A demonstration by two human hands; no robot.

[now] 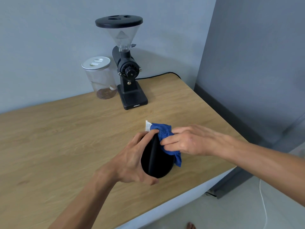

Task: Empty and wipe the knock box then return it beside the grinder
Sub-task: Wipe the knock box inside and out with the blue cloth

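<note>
A person's two bare hands work over a light wooden tabletop [66, 138] against a pale grey wall. The left hand [132, 161] is closed around a round black knock box [156, 161], gripping its side and holding it tipped, so its long axis runs roughly away from the person and up toward the far edge. The box sits low and near the tabletop's right front edge; whether it rests on the wood or is held just above it is not clear. The right hand [184, 141] is closed on a bunched blue cloth [166, 138], pressing it against the box's upper right side. A small white tag shows at the cloth's far end.

The wiping step appears to be in progress. Whether the box has been emptied cannot be seen, since its opening faces away.

A black coffee grinder [127, 71] with a clear funnel hopper stands at the back of the tabletop, well apart from the hands, straight ahead and slightly left of the box. A clear jar [100, 78] with a white lid stands just beside the grinder on its left. The free space on the grinder's right looks like the likely return spot, and the left hand, already gripping the box, is best placed to carry it forward there.
</note>
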